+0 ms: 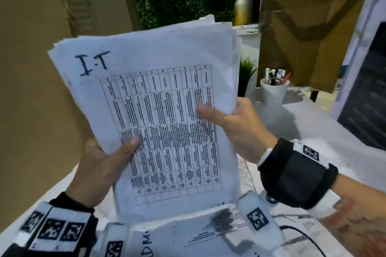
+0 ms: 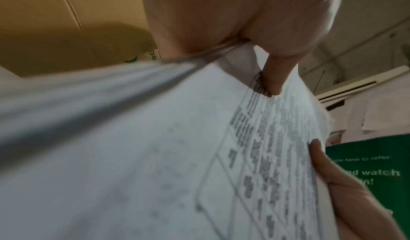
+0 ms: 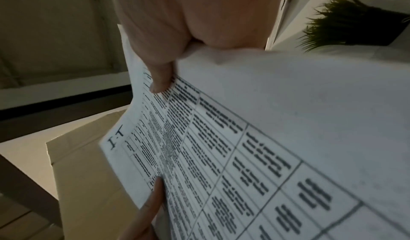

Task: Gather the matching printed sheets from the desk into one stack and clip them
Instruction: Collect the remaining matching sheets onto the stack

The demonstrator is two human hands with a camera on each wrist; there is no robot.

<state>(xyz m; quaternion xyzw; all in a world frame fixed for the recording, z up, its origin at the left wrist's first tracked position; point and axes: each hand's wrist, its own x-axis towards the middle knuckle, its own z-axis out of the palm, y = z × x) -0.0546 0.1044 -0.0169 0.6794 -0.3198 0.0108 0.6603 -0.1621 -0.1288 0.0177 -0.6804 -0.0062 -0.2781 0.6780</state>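
Stack of printed sheets (image 1: 158,110) is held up off the tabletop (image 1: 325,123), tilted, top sheet showing a printed table with handwritten "I.T" in its upper corner. Left hand (image 1: 98,169) grips the stack's lower left edge, thumb pressed on the front, other fingers hidden behind the paper. Right hand (image 1: 236,125) grips the stack's right edge, thumb on the front, fingers behind. Both hands are closed on the stack, thumbs flat against the print. Sheet edges at the stack's top are fanned and uneven, not squared up.

More printed papers (image 1: 208,227) lie on the tabletop below the stack, one with marker lettering; cannot tell if they match. White pen cup (image 1: 274,94) stands right of the stack, small green plant (image 1: 247,73) between them, metal bottle (image 1: 242,6) above the stack's top right corner.

Progress judgement: gathering looks mostly done, since a thick stack is in hand. Left: check the loose sheets below, align the edges, clip. No clip visible in any view.
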